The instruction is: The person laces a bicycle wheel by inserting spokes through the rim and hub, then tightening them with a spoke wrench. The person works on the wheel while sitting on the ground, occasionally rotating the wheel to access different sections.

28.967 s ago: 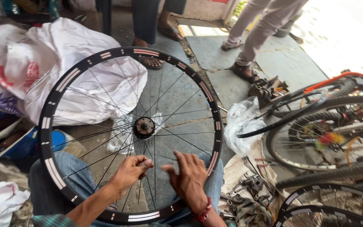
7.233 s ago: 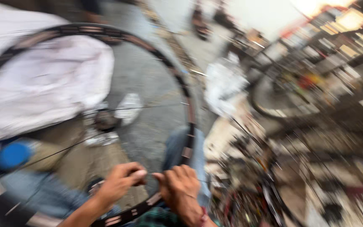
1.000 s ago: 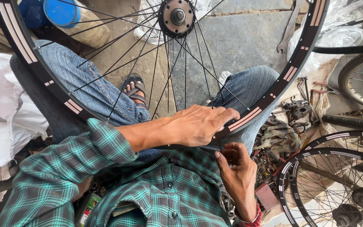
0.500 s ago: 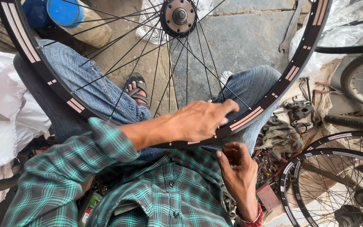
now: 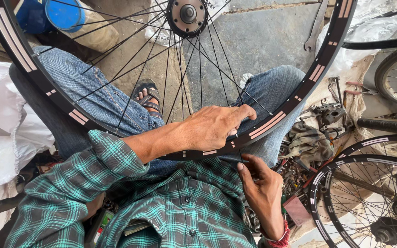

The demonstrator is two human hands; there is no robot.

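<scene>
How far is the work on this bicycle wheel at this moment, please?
Done: many spokes already run from the hub to the black rim. In hand: the left hand rests on the rim in the lap, while the right hand works just below it; what it pinches is hidden. Left: spoke tightness cannot be judged.

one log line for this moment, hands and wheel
left hand: gripping inside of black wheel rim on lap | right hand: fingers at rim's outer edge, below | hub: top, spokes attached
</scene>
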